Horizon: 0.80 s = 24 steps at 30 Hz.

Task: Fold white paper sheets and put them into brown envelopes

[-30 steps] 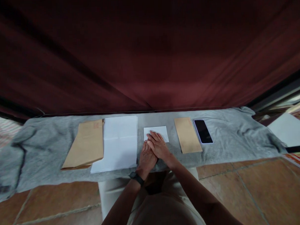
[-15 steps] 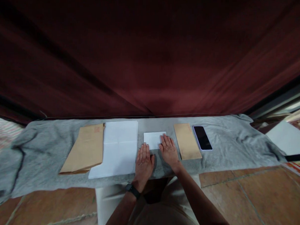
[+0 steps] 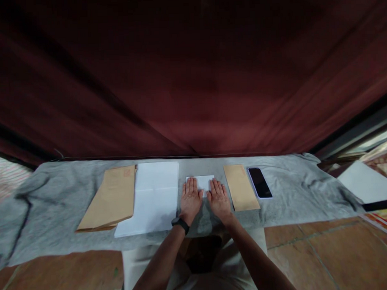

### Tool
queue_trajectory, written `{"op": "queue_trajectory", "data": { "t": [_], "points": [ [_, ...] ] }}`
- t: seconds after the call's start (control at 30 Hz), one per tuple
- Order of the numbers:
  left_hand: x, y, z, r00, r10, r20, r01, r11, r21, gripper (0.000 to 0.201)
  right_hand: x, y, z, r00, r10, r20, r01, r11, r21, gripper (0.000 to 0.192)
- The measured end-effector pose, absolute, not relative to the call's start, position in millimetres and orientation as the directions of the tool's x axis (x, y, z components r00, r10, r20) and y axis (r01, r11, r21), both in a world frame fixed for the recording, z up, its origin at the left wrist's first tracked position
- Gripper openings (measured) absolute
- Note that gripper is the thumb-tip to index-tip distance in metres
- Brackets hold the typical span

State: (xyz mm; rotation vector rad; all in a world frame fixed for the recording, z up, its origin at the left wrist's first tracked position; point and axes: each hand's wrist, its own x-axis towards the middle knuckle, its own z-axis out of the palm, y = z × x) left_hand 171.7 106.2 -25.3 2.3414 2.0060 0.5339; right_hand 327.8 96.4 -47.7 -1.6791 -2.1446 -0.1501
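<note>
I see hands unstacked since second ago. Right hand (image 3: 219, 200), then atop left hand (image 3: 191, 201), now at right edge of small white paper (image 3: 203, 183). Left, lately short of paper, now has fingers over left end. Paper's middle uncovered between hands.

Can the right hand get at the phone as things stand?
Probably yes. The right hand lies flat at the small white paper, and only a flat brown envelope lies between that hand and the phone. Nothing covers the phone, so reaching over the envelope looks feasible.
</note>
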Motion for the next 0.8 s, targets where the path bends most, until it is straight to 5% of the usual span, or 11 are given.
{"op": "queue_trajectory", "data": {
  "t": [0.2,0.43,0.8],
  "points": [
    [160,81,-31,0.101,0.943,0.317,0.951,-0.185,0.248,0.057,323,95,-47,-0.136,0.913,0.386,0.961,0.217,-0.174,0.054],
    [162,73,-20,0.354,0.894,0.275,0.884,-0.416,0.215,0.047,321,95,-46,-0.075,0.919,0.388,0.970,0.158,-0.187,0.053],
    [163,74,-17,0.344,0.901,0.264,0.887,-0.404,0.224,0.048,322,96,-44,-0.066,0.919,0.388,0.958,0.166,-0.232,0.055]
  ]
}}
